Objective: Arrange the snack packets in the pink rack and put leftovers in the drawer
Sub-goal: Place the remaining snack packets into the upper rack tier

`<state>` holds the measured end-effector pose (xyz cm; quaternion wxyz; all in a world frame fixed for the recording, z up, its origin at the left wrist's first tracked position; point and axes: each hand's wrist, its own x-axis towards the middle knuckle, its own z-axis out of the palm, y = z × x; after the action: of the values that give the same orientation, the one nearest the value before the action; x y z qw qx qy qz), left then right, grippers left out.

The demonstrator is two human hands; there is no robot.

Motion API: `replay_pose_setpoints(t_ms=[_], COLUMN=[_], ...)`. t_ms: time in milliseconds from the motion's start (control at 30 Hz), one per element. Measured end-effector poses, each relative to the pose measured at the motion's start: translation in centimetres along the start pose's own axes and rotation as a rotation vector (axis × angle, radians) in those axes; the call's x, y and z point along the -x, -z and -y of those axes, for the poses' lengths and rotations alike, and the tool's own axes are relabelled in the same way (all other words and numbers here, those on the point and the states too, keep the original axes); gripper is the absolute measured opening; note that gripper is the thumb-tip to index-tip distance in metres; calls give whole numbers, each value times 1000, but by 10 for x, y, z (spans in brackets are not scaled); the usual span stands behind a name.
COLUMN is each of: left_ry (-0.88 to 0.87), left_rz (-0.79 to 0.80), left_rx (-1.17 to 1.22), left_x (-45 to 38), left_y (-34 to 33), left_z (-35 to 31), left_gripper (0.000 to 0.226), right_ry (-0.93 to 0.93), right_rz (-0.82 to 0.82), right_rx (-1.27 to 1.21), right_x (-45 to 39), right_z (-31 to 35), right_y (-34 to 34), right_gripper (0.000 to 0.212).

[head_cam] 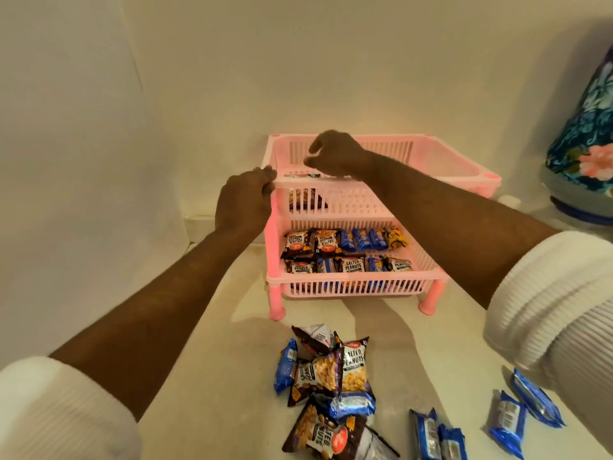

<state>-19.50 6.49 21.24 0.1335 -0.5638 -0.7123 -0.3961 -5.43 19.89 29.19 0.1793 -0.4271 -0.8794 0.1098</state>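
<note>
A: Why do we have our left hand (243, 200) on the pink rack (431, 277) at all?

B: To steady it, we'd judge. Its fingers curl around the front left corner of the top tier's rim, so the light plastic doesn't slide while the other hand works inside.

A: And our right hand (335, 154)?

B: It reaches over the front rim into the top tier, fingers bent with thumb and forefinger parted. We can't see anything between them. A packet in the top tier (303, 175) lies just below the fingertips, near the left front corner, so the hand looks to be setting or nudging it into place.

A: How full is the rack?

B: The lower tier holds packets in two neat rows (345, 250). The top tier shows little so far.

A: What's left?

B: A loose pile of peanut and biscuit packets (331, 376) on the counter (205, 343) in front, plus blue packets (524, 410) off to the right. The drawer isn't in view.
</note>
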Motion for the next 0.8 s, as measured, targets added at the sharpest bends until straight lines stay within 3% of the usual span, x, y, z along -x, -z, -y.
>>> replay_pose_setpoints(t_ms=[100,267,367,467,567,700,800], left_ry=[8,-20,-16,-13,-10,-14,-76], left_rz=[-50,-201,-30,368,676,793,777], left_rx=[116,94,102,107,-36,-191,-334], left_x=[19,89,142,187,214,227,227], left_y=[-6,-31,-60,-85,-101,-116,-127], left_z=[-3,-16,-17,-10,-1,5,4], left_gripper=[40,40,29,47,72,71,73], right_ry=[137,294,290,188,19,-255,-320], right_rz=[-297,-694,-737,-560,-254,206,354], right_rx=[-13,-87,-179,-257,-332,-371,-308], right_x=[28,110,163,211,250,274,281], right_z=[-14,-40,-64,-96,-129,-161,-175], right_y=[-7,-38,-70,-116,-164,-214,-240], right_gripper=[32,15,9,5,15,58,77])
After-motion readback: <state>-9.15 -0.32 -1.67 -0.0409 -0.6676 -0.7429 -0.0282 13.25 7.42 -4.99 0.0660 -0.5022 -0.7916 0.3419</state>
